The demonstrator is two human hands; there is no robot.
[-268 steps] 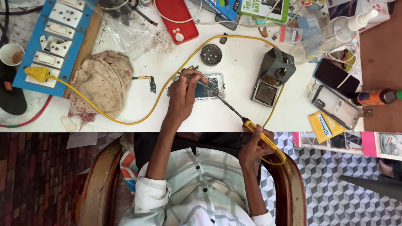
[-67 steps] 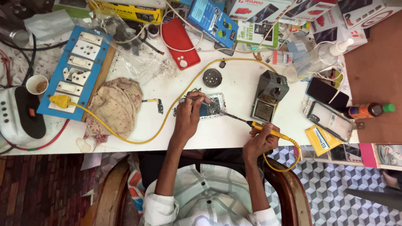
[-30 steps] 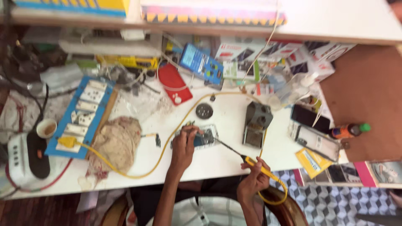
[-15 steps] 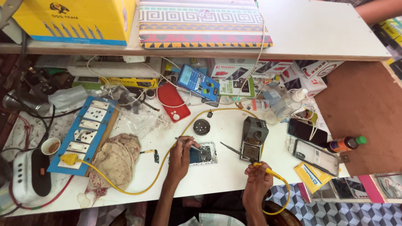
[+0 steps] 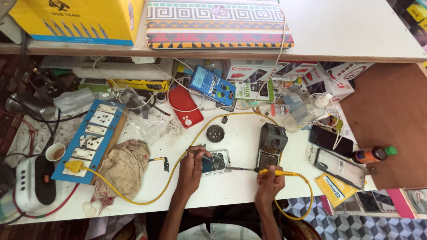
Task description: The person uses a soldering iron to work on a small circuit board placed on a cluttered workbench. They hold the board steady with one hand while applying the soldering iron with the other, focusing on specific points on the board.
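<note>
while the right hand (image 5: 269, 181) grips the yellow-handled soldering iron (image 5: 262, 170) near the table's front edge, its long axis lies level, tip pointing left at the opened phone (image 5: 216, 161). beyond, the left hand (image 5: 192, 167) pinches thin tweezers (image 5: 199, 153) over that phone.

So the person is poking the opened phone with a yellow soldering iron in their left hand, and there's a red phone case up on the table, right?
Not quite. The head view shows the yellow soldering iron in the right hand, not the left. Its tip points at the opened phone, where the left hand holds a thin tool. The red phone case does lie farther up the table.
</note>
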